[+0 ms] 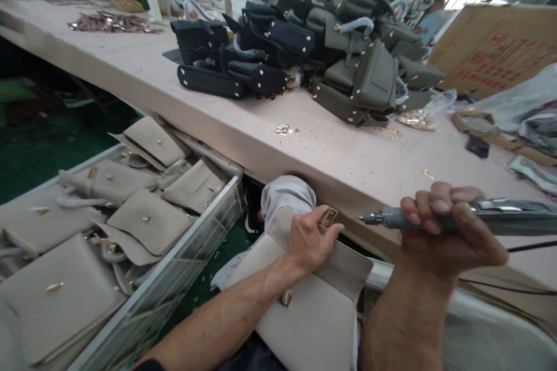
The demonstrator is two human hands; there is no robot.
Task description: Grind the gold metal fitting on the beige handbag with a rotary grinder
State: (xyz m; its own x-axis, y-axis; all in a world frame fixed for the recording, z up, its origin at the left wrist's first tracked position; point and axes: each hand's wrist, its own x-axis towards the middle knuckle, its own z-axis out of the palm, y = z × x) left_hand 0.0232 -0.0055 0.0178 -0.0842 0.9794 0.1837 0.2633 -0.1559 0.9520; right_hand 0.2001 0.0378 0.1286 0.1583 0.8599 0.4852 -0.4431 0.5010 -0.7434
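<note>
My left hand grips the top of a beige leather handbag that rests on my lap below the table edge. Its thumb and fingers pinch a small gold metal clasp on the bag's flap. My right hand is closed around a grey electric screwdriver held level. The tool's tip points left toward the clasp, a short gap away from it.
A long pale worktable carries piles of black bags and grey-green bags, loose gold fittings and a cardboard box. At the left, a clear-walled bin holds several beige bags.
</note>
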